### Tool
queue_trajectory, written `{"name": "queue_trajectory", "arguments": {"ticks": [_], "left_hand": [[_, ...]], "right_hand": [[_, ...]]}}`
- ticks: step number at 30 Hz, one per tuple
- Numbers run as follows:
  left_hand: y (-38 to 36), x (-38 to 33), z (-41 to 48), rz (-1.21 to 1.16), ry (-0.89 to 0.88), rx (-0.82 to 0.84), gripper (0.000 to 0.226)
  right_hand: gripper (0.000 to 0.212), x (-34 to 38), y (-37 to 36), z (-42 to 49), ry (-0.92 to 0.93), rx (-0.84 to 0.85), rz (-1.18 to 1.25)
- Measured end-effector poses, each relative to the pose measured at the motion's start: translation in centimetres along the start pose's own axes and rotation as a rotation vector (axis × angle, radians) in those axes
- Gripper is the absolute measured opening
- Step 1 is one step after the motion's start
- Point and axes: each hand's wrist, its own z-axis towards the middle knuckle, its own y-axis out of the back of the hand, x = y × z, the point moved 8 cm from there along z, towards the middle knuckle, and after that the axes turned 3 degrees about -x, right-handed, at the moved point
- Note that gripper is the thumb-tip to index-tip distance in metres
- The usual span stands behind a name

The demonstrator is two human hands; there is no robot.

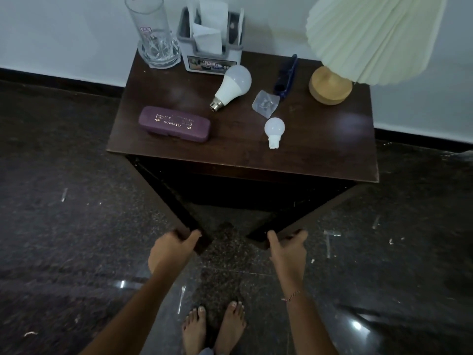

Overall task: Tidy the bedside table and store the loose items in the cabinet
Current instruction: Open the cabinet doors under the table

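Head view, contents listed from your grips outward.

1. Left grip (pixel 170 248): fingers curled over the top corner of the left door (pixel 166 196), clamped on it.
2. Right grip (pixel 288 248): clamped the same way on the right door (pixel 294 213). Both doors stand swung out toward you.
3. Cabinet (pixel 243 193): between and beyond the grips. The inside is too dark to read.
4. Counter (pixel 243 160): beyond both grips, well apart from them.
   - Spectacle case (pixel 174 123), beyond the left grip.
   - Large bulb (pixel 234 83), lying between the two grip lines.
   - Small bulb (pixel 274 129), clear packet (pixel 265 103) and blue object (pixel 286 74), beyond the right grip.
   - Glass (pixel 156 39), organiser (pixel 211 44) and lamp (pixel 330 85), at the far edge.

Step, as judged: opening the cabinet, with nothing stored yet.

Next move: free one grip from its door and reach for a loose item. The bulbs look apt to roll, so take them gently.
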Motion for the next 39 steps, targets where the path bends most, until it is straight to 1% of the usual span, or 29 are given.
{"name": "queue_trajectory", "arguments": {"ticks": [4, 7, 11, 13, 15, 19, 23, 28, 31, 34, 35, 37, 39], "left_hand": [[1.8, 3.4, -0.5, 0.033, -0.009, 0.008, 0.034], [3.8, 5.3, -0.5, 0.147, -0.069, -0.017, 0.024], [6.7, 8.2, 0.1, 0.310, -0.153, -0.013, 0.023], [8.2, 9.9, 0.7, 0.373, -0.172, 0.004, 0.025], [9.7, 11.1, 1.4, 0.416, -0.185, 0.004, 0.025], [11.2, 11.8, 2.0, 0.494, -0.210, 0.009, 0.030], [11.1, 11.0, 1.1, 0.509, -0.218, -0.015, 0.031], [10.7, 11.0, 0.2, 0.511, -0.156, -0.028, 0.030], [11.2, 10.6, -0.5, 0.446, -0.092, -0.120, 0.036], [11.7, 8.6, -1.5, 0.394, -0.031, -0.254, 0.062], [11.7, 7.4, -1.7, 0.385, -0.033, -0.282, 0.069], [11.4, 4.5, -2.0, 0.358, -0.075, -0.312, 0.076], [11.0, 1.1, -2.0, 0.323, -0.144, -0.321, 0.079]], "right_hand": [[0.046, -2.1, 2.5, -1.0, -0.027, -0.007, -0.117], [0.043, -3.5, 4.6, -1.1, -0.028, -0.012, -0.227], [0.043, -5.5, 7.2, -0.8, -0.059, 0.047, -0.365], [0.043, -6.8, 8.7, -0.6, -0.093, 0.093, -0.383], [0.048, -7.8, 10.6, -0.4, -0.116, 0.113, -0.409], [0.054, -8.0, 14.2, 0.5, -0.043, 0.101, -0.586], [0.055, -8.0, 14.7, 0.8, -0.029, 0.127, -0.662], [0.060, -8.1, 14.5, 0.8, -0.066, 0.125, -0.687], [0.069, -7.4, 14.5, 0.4, -0.063, 0.095, -0.699], [0.070, -4.9, 14.6, 0.1, 0.010, -0.024, -0.759], [0.069, -3.5, 14.6, 0.0, 0.050, -0.084, -0.767], [0.064, 0.2, 14.2, -0.5, 0.188, -0.193, -0.762], [0.058, 4.2, 13.5, -0.8, 0.321, -0.263, -0.676]]}}
